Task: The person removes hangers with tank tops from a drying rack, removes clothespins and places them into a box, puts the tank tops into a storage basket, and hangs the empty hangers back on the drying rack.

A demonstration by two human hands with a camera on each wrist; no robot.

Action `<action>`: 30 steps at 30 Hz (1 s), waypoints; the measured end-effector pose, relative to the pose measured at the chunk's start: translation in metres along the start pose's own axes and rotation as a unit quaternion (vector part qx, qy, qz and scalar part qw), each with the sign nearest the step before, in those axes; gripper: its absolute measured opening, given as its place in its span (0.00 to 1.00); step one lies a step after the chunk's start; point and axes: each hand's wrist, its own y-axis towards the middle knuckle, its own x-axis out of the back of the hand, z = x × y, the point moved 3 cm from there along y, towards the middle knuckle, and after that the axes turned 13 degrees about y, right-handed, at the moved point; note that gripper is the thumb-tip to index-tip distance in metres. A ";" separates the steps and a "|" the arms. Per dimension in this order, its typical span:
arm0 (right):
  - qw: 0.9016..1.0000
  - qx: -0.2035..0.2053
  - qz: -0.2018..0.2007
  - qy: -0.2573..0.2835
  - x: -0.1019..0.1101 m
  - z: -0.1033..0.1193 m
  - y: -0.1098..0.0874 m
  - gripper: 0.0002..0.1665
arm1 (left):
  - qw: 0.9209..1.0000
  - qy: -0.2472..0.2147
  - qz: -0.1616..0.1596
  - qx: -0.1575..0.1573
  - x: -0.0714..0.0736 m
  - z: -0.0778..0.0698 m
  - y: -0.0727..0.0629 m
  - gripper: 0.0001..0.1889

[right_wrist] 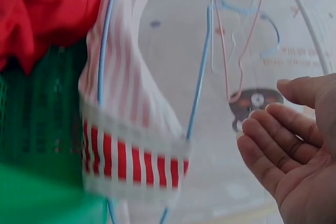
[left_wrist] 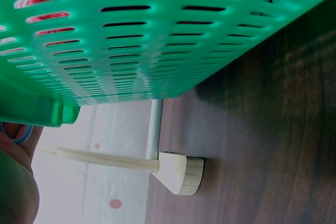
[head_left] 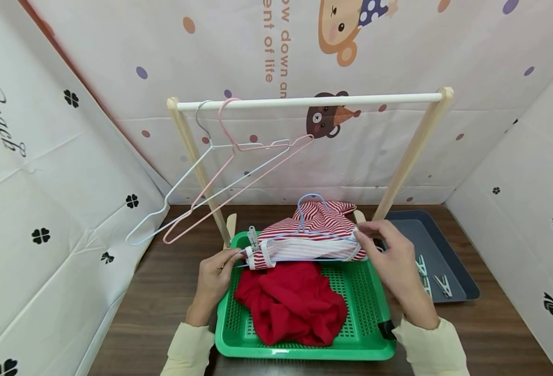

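Observation:
A red-and-white striped garment (head_left: pixel 320 216) hangs on a blue wire hanger (head_left: pixel 311 195) above the front of the basket. My left hand (head_left: pixel 214 278) pinches the hanger's left end; a bit of the blue wire (left_wrist: pixel 23 136) shows by the fingers in the left wrist view. A pale clothespin (head_left: pixel 253 238) clips the garment near that end. At the garment's right end is my right hand (head_left: pixel 391 253). In the right wrist view this hand (right_wrist: pixel 294 150) is apart from the striped cuff (right_wrist: pixel 131 158), its fingers loosely bent and holding nothing.
Below lies a green basket (head_left: pixel 304 353) with a red cloth (head_left: pixel 295 308) in it. A rack with a white rail (head_left: pixel 351 99) stands behind, bearing a white hanger (head_left: pixel 173 190) and a pink hanger (head_left: pixel 220 172). A grey tray (head_left: pixel 445 245) with several clothespins (head_left: pixel 443 285) is at right.

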 end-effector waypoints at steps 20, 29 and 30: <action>0.989 0.059 0.125 0.051 -0.067 0.024 0.001 0.17 | 1.000 -0.009 0.001 0.004 -0.002 0.001 -0.001 0.15; 0.980 0.073 0.159 0.090 -0.091 0.037 0.000 0.20 | 1.000 -0.001 0.001 -0.001 -0.001 0.000 0.000 0.18; 0.980 0.078 0.160 0.093 -0.094 0.038 0.000 0.21 | 1.000 -0.003 0.003 0.003 -0.001 0.000 0.000 0.18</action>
